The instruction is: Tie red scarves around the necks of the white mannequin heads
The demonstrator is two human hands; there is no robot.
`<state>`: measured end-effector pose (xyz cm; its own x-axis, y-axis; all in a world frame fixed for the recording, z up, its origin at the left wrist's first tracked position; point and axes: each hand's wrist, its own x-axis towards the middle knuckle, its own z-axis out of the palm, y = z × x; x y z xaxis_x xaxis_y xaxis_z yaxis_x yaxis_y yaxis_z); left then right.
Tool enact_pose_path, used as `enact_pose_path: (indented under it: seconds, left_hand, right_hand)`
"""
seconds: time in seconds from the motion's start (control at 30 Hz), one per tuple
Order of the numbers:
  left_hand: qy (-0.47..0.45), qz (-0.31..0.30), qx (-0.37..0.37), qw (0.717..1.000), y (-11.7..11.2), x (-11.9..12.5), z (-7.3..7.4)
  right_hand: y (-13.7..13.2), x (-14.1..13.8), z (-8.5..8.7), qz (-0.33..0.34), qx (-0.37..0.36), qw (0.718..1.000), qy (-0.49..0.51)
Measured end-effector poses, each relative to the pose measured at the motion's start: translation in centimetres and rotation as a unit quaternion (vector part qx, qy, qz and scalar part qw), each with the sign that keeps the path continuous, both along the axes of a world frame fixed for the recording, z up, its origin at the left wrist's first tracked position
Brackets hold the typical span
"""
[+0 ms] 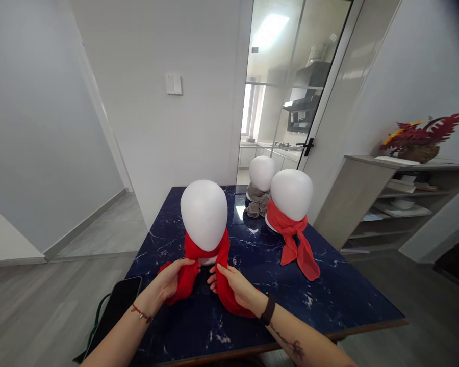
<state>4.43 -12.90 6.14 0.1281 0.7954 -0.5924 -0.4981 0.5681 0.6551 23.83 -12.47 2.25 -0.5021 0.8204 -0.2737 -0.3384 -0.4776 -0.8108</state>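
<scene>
A white mannequin head stands upright on the table in front of me. A red scarf passes round its neck, and its two ends hang down toward me, apart and not knotted. My left hand is closed on the end at the left, thumb on top. The other end lies in my right hand, thumb over the cloth and fingers curled beneath. Part of the scarf behind the neck is hidden by the head.
On the dark blue marbled table, a second mannequin head wears a tied coral scarf. Behind it, another head wears a grey-brown scarf. A black phone-like slab lies at the left edge. Shelves stand right.
</scene>
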Motion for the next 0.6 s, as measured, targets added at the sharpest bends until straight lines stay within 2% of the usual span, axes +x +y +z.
enact_pose_path:
  seconds: [0.13,0.2,0.27,0.33,0.43,0.5,0.6]
  left_hand:
    - [0.110,-0.169,0.108,0.974,-1.3,-2.6,0.1]
    - [0.109,-0.190,0.130,0.967,-2.0,-3.1,0.3]
    - [0.057,-0.158,0.111,0.980,-2.6,-3.0,0.7]
    - [-0.036,-0.107,0.063,0.992,-3.2,-2.2,1.0]
    - [-0.180,-0.032,0.015,0.983,-4.5,-0.2,0.7]
    - [-0.239,0.002,0.012,0.971,-5.5,1.4,0.1]
    - [-0.280,0.029,0.002,0.959,-7.0,3.6,-1.2]
  right_hand:
    - [-0.3,0.4,1.4,0.004,-0.009,1.000,0.017]
    - [-0.6,0.9,2.4,0.003,-0.016,1.000,0.022]
    - [-1.0,1.4,3.3,-0.003,-0.042,0.999,0.023]
    - [-1.4,1.7,3.9,-0.020,-0.090,0.995,0.032]
    - [-2.3,2.0,4.4,-0.056,-0.151,0.985,0.055]
    - [-3.0,2.2,4.3,-0.071,-0.140,0.986,0.053]
    - [-3.8,2.8,3.2,-0.102,-0.047,0.994,-0.002]
